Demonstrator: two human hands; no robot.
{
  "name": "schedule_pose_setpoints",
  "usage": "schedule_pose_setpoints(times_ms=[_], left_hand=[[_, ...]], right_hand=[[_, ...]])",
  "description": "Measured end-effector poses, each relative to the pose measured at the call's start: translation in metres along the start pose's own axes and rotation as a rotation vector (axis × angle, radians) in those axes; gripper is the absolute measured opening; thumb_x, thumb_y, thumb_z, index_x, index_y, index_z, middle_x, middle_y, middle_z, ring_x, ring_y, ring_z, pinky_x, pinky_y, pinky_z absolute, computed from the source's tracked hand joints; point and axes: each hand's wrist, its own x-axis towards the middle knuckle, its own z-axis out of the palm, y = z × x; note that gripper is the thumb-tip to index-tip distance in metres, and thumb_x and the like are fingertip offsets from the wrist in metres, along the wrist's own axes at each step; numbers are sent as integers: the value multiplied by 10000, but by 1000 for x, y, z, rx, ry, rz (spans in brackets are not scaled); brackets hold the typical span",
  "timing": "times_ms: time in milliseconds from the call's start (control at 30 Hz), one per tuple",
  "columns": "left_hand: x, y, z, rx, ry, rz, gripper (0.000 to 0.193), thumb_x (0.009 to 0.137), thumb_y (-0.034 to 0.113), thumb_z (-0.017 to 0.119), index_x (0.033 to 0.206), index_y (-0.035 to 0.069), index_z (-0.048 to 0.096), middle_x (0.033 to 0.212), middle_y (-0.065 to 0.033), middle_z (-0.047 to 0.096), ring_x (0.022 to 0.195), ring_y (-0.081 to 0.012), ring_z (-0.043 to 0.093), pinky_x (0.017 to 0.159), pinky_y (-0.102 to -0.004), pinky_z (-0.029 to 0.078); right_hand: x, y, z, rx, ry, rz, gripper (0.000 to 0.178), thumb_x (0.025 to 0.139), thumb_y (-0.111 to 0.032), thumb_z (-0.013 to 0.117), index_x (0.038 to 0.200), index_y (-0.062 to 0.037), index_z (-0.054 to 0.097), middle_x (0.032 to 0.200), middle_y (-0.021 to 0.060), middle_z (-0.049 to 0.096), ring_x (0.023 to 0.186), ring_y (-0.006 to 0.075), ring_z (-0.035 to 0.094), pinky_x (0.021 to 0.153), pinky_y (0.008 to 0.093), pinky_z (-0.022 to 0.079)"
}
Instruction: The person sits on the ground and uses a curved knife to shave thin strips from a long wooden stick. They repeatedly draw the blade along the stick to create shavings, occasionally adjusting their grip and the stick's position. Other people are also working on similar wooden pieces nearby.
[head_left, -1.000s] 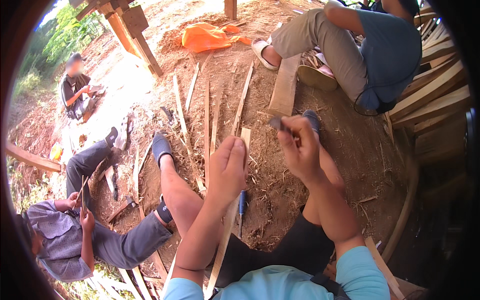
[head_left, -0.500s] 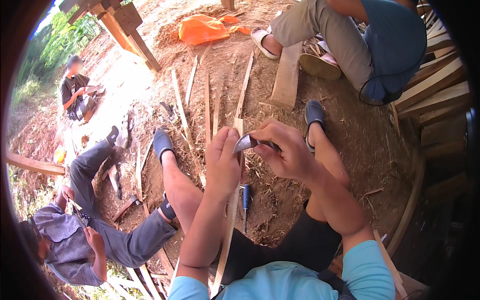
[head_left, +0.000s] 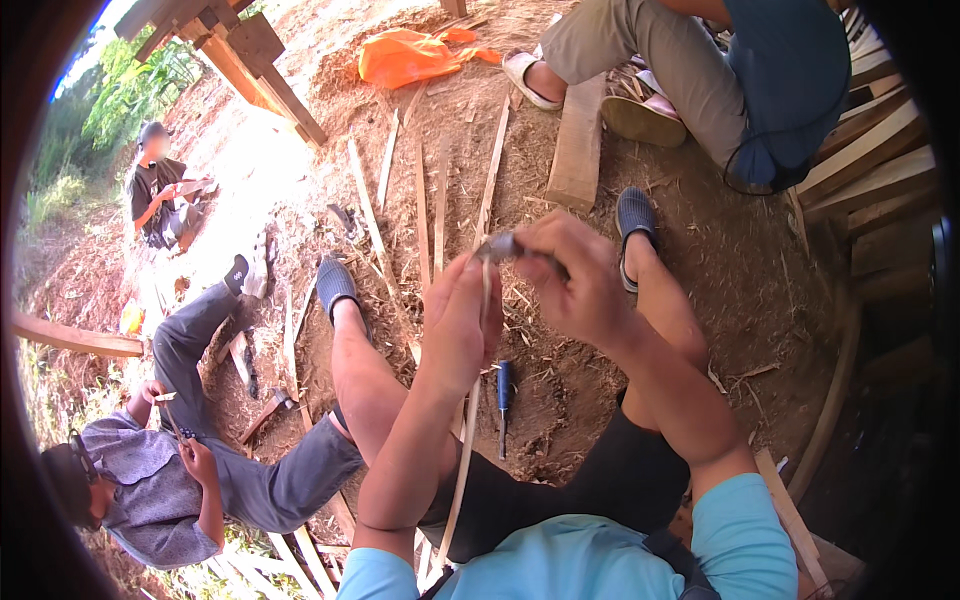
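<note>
My left hand (head_left: 458, 318) is closed around a long thin wooden strip (head_left: 463, 470), which runs down past my thigh toward my lap. In my right hand (head_left: 578, 275) is a knife (head_left: 497, 247), gripped with the fingers curled round its handle. Its short metal blade lies against the strip's upper end, just above my left fingertips; the blade is a little blurred. On the dirt below my hands, between my legs, lies a blue-handled tool (head_left: 504, 385) with a thin metal shaft; its kind is unclear.
Several wooden strips (head_left: 422, 205) lie on the dirt ahead, beside a thick timber block (head_left: 576, 150). An orange plastic sheet (head_left: 405, 58) is farther off. A hammer-like tool (head_left: 265, 415) lies left. People sit at left, far left and upper right. Stacked planks (head_left: 865, 165) stand right.
The strip has turned from its flat face to its narrow edge. My right hand and the knife have shifted slightly, and the blade has changed its angle. The view has moved a little.
</note>
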Motion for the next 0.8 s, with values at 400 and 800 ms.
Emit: schedule_pose_setpoints(times_ms=[400,800], left_hand=[[-12,7,-23,42,122,55,272,1004,261,391,822,88,496,539,44,425,416,-46,395,376,-200,309],[-15,9,-21,-21,7,-19,246,975,323,434,882,103,494,532,19,418,403,-64,369,346,-203,258]], right_hand=[[-13,-20,5,145,-172,59,137,861,-114,629,947,-31,562,745,101,554,611,227,562,546,330,438],[-11,-21,7,194,-212,33,132,843,-99,641,934,-19,587,765,113,569,633,257,574,550,320,444]])
